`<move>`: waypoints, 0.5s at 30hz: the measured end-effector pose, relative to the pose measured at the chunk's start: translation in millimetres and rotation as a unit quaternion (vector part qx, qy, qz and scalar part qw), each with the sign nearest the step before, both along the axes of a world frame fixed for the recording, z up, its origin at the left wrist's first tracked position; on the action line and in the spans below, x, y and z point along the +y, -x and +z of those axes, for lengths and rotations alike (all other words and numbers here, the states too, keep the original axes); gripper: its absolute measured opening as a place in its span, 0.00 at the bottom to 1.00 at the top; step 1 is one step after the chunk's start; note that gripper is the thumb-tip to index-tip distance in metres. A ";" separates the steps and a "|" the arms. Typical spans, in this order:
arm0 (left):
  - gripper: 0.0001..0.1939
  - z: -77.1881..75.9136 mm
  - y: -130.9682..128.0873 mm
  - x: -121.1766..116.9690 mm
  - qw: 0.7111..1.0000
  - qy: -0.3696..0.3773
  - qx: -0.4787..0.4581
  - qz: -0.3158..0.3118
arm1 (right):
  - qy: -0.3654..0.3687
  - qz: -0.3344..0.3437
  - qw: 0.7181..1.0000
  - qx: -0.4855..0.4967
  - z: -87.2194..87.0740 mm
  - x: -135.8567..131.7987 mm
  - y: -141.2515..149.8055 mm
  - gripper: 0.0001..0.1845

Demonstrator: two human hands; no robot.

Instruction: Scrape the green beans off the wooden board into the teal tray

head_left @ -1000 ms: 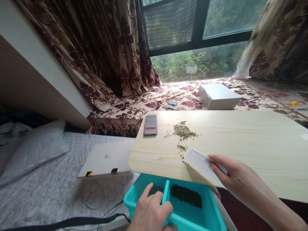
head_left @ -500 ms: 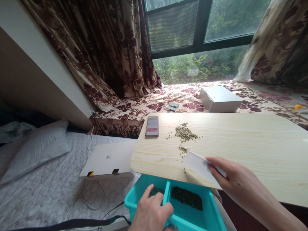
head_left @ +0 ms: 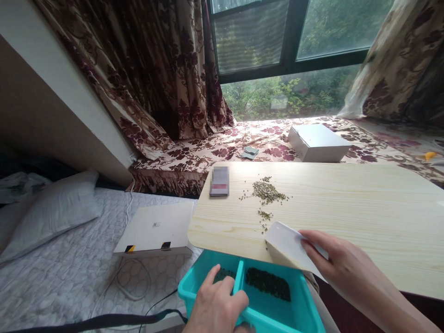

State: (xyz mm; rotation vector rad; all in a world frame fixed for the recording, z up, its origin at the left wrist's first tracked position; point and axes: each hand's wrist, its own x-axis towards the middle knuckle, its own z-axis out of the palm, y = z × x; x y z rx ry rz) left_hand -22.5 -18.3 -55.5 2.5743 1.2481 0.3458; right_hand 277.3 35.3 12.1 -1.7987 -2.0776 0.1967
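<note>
My right hand (head_left: 335, 259) pinches a white flat scraper (head_left: 286, 238), tilted with its edge on the pale wooden table (head_left: 350, 203) near the front edge. Just beyond the scraper lies a small scatter of greenish beans (head_left: 265, 215), and a larger heap of beans (head_left: 267, 192) sits farther back. Below the table edge is a teal two-compartment bin (head_left: 240, 268). My left hand (head_left: 220, 300) grips it at the divider, index finger stretched over the left compartment. Dark small beans (head_left: 267, 283) lie in the right compartment; some show in the left one, partly hidden by my fingers.
A small blurred-out box-like object (head_left: 219, 181) lies at the table's left corner. On the bed (head_left: 79, 236) are a flat white box (head_left: 156, 229), a cable and a pillow (head_left: 52, 212). Another white box (head_left: 319, 142) rests on the window seat.
The scraper has moved slightly right and toward me, and tilts a little more. My left hand keeps its hold on the bin.
</note>
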 end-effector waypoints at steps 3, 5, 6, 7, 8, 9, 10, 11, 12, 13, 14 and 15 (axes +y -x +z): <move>0.17 -2.0 1.2 -0.3 1.000 -0.003 0.001 0.003 | 0.001 -0.014 1.000 -0.008 -1.6 2.2 -0.5 0.16; 0.16 -5.9 1.3 -0.4 1.000 -0.004 0.001 0.001 | -0.006 -0.027 0.999 -0.018 -1.6 4.6 -0.8 0.17; 0.16 -8.9 0.7 -0.4 1.000 -0.006 0.001 0.002 | -0.007 -0.032 0.999 -0.021 -1.3 6.1 -0.5 0.17; 0.17 -12.6 -0.4 -0.4 1.000 -0.009 0.002 0.008 | -0.006 -0.033 0.999 -0.021 -0.9 7.8 0.3 0.17; 0.18 -16.8 -1.9 -0.5 1.000 -0.014 0.003 0.016 | -0.004 -0.032 0.999 -0.021 -0.6 9.7 1.5 0.18; 0.19 -21.1 -3.7 -0.4 0.999 -0.020 0.007 0.027 | -0.002 -0.030 0.999 -0.021 -0.5 11.7 3.1 0.18; 0.20 -25.1 -5.4 -0.4 0.999 -0.025 0.011 0.037 | -0.001 -0.027 0.999 -0.021 -0.6 13.6 4.8 0.19; 0.20 -28.5 -6.8 -0.2 0.999 -0.029 0.014 0.040 | -0.002 -0.024 0.999 -0.023 -1.0 15.3 6.4 0.19; 0.20 -30.9 -7.5 0.1 0.999 -0.032 0.017 0.041 | -0.003 -0.019 0.999 -0.026 -1.6 16.7 7.7 0.19; 0.20 -32.0 -7.5 0.4 0.998 -0.034 0.019 0.040 | -0.003 -0.015 0.999 -0.030 -2.4 17.8 8.4 0.19; 0.20 -31.8 -6.6 0.9 0.998 -0.036 0.020 0.037 | -0.003 -0.011 0.999 -0.032 -3.3 18.6 8.6 0.19; 0.20 -30.4 -4.8 1.4 0.999 -0.038 0.019 0.034 | -0.003 -0.007 0.999 -0.034 -4.3 18.9 8.1 0.19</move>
